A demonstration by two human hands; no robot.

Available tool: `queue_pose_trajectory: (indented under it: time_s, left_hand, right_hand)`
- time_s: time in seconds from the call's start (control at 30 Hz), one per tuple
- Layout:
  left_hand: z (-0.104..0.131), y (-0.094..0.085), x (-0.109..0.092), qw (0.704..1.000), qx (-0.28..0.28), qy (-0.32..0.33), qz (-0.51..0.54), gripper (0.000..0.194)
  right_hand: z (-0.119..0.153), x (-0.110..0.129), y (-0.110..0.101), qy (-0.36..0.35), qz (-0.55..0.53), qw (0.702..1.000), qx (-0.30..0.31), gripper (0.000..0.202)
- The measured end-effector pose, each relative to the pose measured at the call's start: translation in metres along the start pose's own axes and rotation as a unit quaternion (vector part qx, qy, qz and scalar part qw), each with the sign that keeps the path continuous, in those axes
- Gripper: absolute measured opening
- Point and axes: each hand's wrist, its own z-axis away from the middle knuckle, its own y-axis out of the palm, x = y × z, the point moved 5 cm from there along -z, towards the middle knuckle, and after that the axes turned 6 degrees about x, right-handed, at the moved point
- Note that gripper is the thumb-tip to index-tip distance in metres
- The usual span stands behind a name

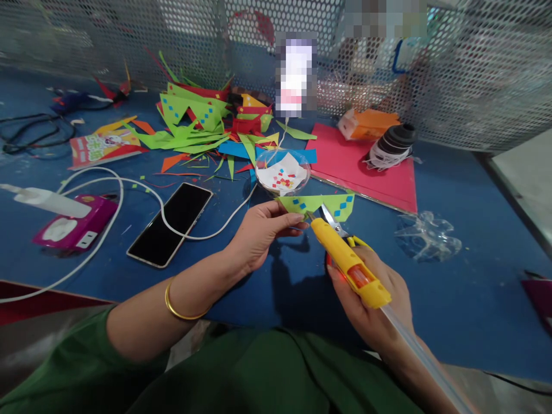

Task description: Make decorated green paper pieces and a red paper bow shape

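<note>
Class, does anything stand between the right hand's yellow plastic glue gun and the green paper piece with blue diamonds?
Nothing visible. The glue gun points at the lower edge of the paper piece; contact is unclear. Silver scissor blades show just right of the gun's tip, not between.

1 head-worn view faces forward and down, close over the worktop (478,310), from the green garment (267,374) near, past left hand (255,236) and right hand (391,279), to the perforated screen (483,80) far.
</note>
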Motion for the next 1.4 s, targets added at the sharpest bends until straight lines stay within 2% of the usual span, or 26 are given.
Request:
queue_pose_trajectory:
  time_s: [1.4]
  left_hand:
    - [0.0002, -0.0015, -0.0006, 1.000, -0.008, -0.010, -0.010, 0.017]
  right_hand:
    - [0.0041, -0.0014, 0.0031, 0.031, 0.008, 0.999, -0.015, 0.020]
